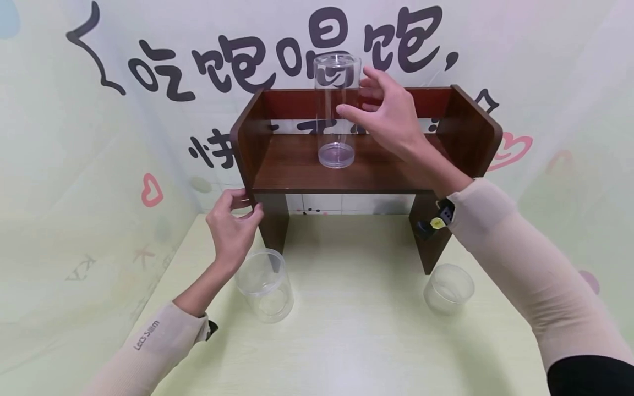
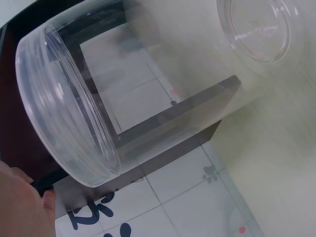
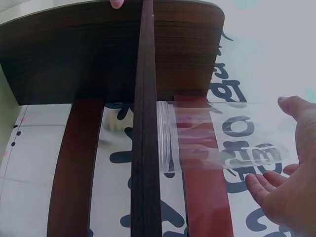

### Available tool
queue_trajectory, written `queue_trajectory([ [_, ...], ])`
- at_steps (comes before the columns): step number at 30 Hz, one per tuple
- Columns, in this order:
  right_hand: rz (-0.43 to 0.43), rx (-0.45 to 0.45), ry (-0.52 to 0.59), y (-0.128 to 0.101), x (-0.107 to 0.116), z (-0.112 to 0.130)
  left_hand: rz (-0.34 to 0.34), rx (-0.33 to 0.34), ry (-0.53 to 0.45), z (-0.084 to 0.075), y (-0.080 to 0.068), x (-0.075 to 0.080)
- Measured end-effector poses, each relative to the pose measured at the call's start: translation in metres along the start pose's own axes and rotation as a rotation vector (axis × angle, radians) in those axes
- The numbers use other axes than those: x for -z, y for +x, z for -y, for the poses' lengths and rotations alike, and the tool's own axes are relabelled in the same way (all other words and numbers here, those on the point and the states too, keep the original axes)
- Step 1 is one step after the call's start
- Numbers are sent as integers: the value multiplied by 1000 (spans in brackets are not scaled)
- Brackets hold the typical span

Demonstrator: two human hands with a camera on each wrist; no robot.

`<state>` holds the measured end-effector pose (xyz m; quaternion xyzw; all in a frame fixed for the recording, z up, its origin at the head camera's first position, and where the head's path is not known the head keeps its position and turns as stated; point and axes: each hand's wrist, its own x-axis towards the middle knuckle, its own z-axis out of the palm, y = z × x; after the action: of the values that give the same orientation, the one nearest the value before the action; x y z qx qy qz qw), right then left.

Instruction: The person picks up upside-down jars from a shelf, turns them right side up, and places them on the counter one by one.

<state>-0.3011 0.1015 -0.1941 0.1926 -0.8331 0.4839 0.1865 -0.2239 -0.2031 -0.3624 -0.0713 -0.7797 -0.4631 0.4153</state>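
A tall clear plastic jar (image 1: 337, 124) stands upright on the upper board of a dark brown wooden shelf (image 1: 292, 175). Beside the jar's upper right side is my right hand (image 1: 388, 113), thumb and fingers spread. A gap shows between that hand (image 3: 291, 173) and the jar (image 3: 197, 136) in the right wrist view. My left hand (image 1: 233, 225) grips the front edge of the shelf's left side panel between thumb and fingers. Below it on the table stands a wide clear jar (image 1: 266, 291), whose rim (image 2: 64, 103) looms large in the left wrist view.
A small clear tub (image 1: 448, 289) sits on the pale table (image 1: 346, 330) by the shelf's right leg. Behind the shelf hangs a light backdrop (image 1: 163, 126) with large black lettering. Side walls of similar cloth rise left and right.
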Motion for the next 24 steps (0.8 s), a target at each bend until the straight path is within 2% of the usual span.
queue_trajectory([
  [7, -9, -24, 17, 10, -9, 3, 0, 2, 4, 0, 0, 0],
  [14, -18, -32, 83, 18, -17, 10, -2, -7, 12, 1, 0, 0],
  [24, -43, -48, 112, 16, -16, 11, -2, -9, 10, 1, 0, 0],
])
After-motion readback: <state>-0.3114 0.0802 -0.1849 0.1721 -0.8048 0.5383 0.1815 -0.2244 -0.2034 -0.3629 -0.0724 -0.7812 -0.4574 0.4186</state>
